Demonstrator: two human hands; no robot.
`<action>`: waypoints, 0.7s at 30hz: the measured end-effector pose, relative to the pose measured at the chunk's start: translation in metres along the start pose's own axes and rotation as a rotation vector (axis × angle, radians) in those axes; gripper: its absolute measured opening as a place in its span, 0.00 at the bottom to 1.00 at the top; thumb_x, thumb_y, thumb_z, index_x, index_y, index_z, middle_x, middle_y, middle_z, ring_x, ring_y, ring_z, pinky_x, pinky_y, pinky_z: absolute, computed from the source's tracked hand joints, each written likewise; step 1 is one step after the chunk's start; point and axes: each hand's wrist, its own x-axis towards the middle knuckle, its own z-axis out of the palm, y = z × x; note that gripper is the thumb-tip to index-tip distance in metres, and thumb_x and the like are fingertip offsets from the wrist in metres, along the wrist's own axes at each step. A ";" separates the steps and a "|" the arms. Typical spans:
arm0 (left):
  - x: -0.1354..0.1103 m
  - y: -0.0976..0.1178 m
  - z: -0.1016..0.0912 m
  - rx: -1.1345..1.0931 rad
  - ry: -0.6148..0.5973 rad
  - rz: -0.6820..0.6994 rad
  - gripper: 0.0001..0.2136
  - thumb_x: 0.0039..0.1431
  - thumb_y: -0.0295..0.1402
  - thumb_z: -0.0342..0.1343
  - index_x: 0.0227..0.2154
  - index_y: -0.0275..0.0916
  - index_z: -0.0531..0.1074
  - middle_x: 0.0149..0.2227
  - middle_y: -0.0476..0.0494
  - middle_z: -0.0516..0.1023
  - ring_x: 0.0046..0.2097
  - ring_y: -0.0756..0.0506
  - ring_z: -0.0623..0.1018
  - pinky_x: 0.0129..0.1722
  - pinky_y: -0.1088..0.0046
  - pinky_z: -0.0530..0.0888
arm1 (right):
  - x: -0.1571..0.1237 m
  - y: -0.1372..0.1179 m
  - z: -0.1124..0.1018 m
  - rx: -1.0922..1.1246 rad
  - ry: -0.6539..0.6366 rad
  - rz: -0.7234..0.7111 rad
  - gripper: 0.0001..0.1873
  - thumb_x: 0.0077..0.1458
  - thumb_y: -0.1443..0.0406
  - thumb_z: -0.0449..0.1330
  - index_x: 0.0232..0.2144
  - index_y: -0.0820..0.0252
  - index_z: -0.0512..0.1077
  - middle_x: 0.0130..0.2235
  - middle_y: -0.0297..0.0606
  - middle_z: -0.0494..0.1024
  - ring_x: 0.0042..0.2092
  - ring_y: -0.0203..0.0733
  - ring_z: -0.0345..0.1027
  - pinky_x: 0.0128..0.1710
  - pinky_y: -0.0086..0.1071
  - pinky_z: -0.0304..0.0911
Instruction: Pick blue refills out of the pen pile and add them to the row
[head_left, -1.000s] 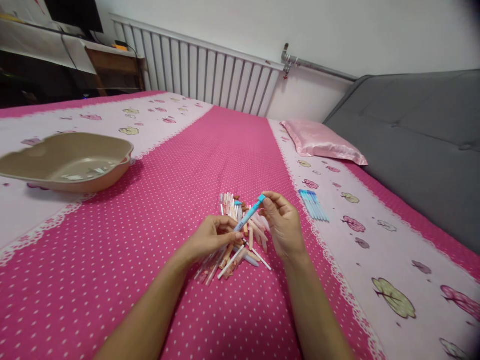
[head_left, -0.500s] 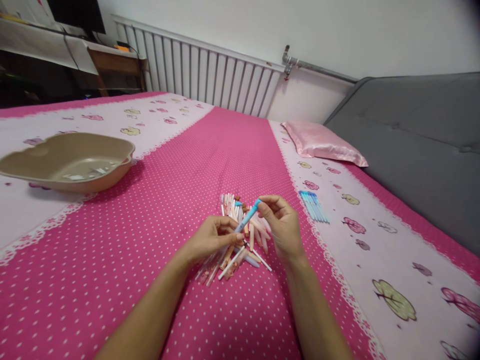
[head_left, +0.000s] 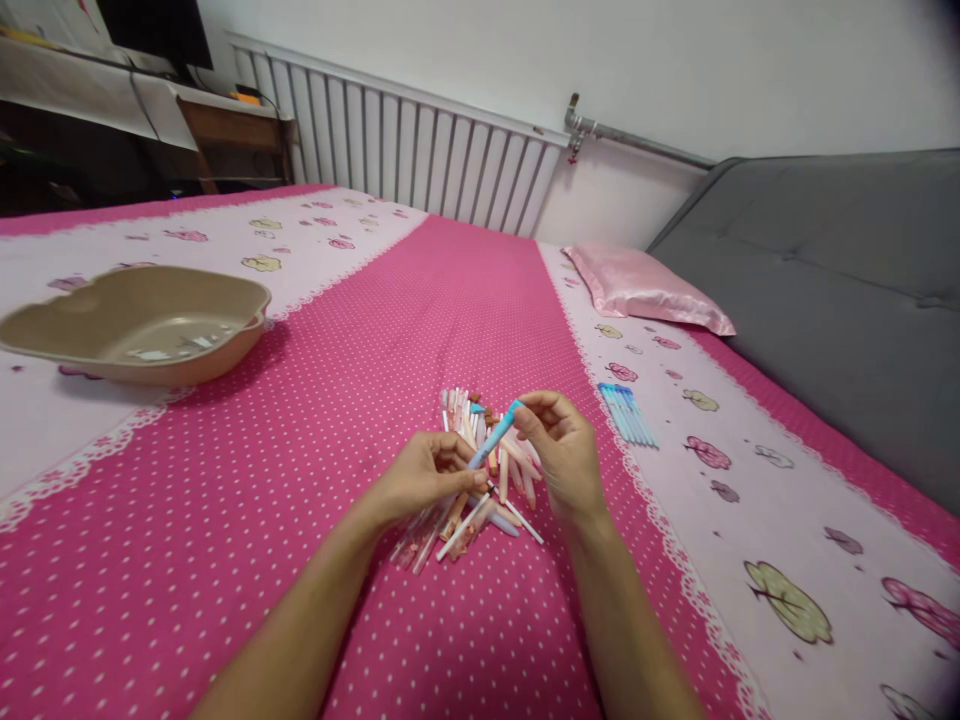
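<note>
A light-blue pen (head_left: 493, 440) is held at a slant between my two hands. My left hand (head_left: 427, 475) pinches its lower, paler end between thumb and fingers. At the upper end, my right hand (head_left: 559, 450) grips the brighter blue tip. Beneath them lies a loose pile of pen parts (head_left: 457, 525): clear tubes, white sticks, and peach and pink caps, partly covered by my hands. To the right, several blue pens (head_left: 628, 415) lie side by side in a neat row on the bedspread.
A beige plastic basin (head_left: 217, 365) with small white and grey pieces inside stands at the left. The pink dotted bedspread (head_left: 465, 290) covers the bed. A pink pillow (head_left: 645, 285) rests by the grey headboard (head_left: 840, 260). Behind are a white radiator (head_left: 405, 140) and a desk (head_left: 232, 125).
Almost nothing differs. The blue pen stays in both hands, with only a very slight shift of it and the fingers.
</note>
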 end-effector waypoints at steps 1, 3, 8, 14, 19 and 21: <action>0.000 0.000 0.000 -0.003 0.003 0.001 0.14 0.44 0.38 0.67 0.26 0.32 0.72 0.26 0.41 0.79 0.27 0.46 0.78 0.25 0.75 0.72 | 0.000 0.000 0.000 0.004 -0.001 -0.001 0.12 0.45 0.60 0.67 0.30 0.59 0.71 0.29 0.32 0.74 0.33 0.36 0.68 0.34 0.30 0.65; 0.000 0.000 0.001 -0.013 0.005 0.002 0.14 0.43 0.37 0.67 0.25 0.32 0.71 0.26 0.41 0.79 0.27 0.47 0.78 0.25 0.76 0.72 | 0.000 0.001 0.000 0.014 -0.010 -0.002 0.12 0.44 0.60 0.68 0.30 0.59 0.71 0.29 0.32 0.74 0.33 0.35 0.68 0.34 0.30 0.65; -0.002 0.005 0.004 -0.119 0.028 -0.014 0.15 0.43 0.37 0.68 0.25 0.33 0.70 0.26 0.39 0.80 0.26 0.45 0.79 0.24 0.75 0.72 | -0.001 0.001 0.000 0.018 -0.003 0.018 0.15 0.48 0.58 0.66 0.36 0.58 0.71 0.32 0.32 0.74 0.33 0.35 0.68 0.34 0.29 0.64; -0.001 0.008 0.003 -0.250 0.236 0.075 0.16 0.41 0.38 0.68 0.26 0.35 0.68 0.24 0.46 0.78 0.24 0.47 0.78 0.26 0.71 0.74 | -0.003 0.007 0.000 -0.027 -0.176 0.096 0.13 0.47 0.60 0.66 0.35 0.59 0.71 0.34 0.34 0.75 0.36 0.36 0.70 0.37 0.30 0.65; 0.004 0.004 -0.002 -0.166 0.450 0.186 0.13 0.40 0.34 0.69 0.23 0.35 0.70 0.24 0.51 0.74 0.26 0.53 0.73 0.28 0.79 0.69 | -0.011 0.024 0.008 -0.076 -0.508 0.293 0.16 0.43 0.61 0.68 0.35 0.59 0.70 0.34 0.36 0.76 0.33 0.38 0.72 0.35 0.33 0.67; 0.005 0.003 -0.004 -0.145 0.493 0.214 0.12 0.39 0.33 0.68 0.22 0.35 0.70 0.24 0.51 0.73 0.27 0.52 0.72 0.29 0.78 0.69 | -0.015 0.028 0.013 -0.065 -0.554 0.322 0.17 0.43 0.61 0.68 0.35 0.60 0.69 0.34 0.36 0.76 0.34 0.39 0.73 0.35 0.34 0.67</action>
